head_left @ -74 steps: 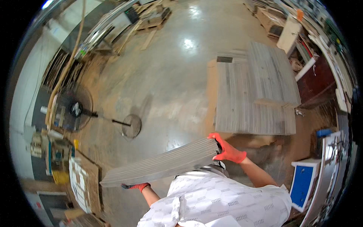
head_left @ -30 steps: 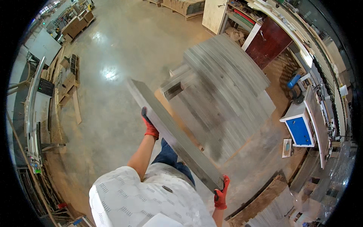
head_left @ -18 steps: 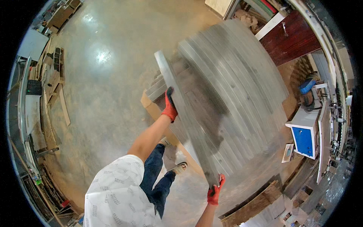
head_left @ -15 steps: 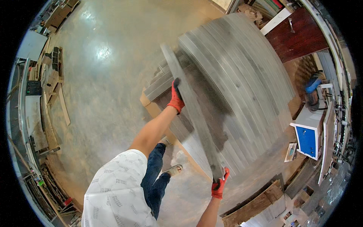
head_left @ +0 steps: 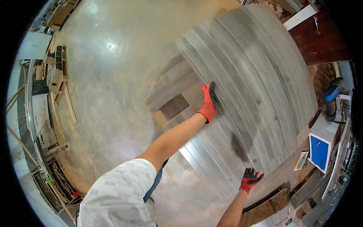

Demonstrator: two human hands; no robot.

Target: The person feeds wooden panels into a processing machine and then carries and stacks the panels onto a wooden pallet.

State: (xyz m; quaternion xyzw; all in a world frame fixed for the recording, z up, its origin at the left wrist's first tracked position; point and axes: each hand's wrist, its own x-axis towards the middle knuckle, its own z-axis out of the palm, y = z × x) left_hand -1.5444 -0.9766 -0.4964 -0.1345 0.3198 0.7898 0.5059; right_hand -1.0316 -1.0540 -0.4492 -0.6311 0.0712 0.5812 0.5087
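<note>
Long grey wood-look planks (head_left: 261,72) lie side by side in a broad stack before me. My left hand (head_left: 208,104), in a red glove with black palm and fingers, lies stretched along the near-left edge of the upper planks, thumb apart, seemingly touching that edge. At the stack's lower end, my right hand (head_left: 251,181), gloved alike, spreads its fingers beside the plank ends; I cannot tell whether it touches them. Neither hand grips anything. Lower planks (head_left: 170,90) show left of my left hand, around a dark rectangular gap (head_left: 175,106).
Smooth, shiny floor (head_left: 109,94) stretches to the left. Wood scraps and a timber frame (head_left: 56,75) line the left wall. On the right stand a white cabinet with a blue front (head_left: 318,153) and a dark red panel (head_left: 319,38). Brown boards (head_left: 270,206) lie near my right arm.
The long plank that both hands held has come down onto the stack's left part, and both hands have let go of it. Both hands moved right in view; the view shifted too.
</note>
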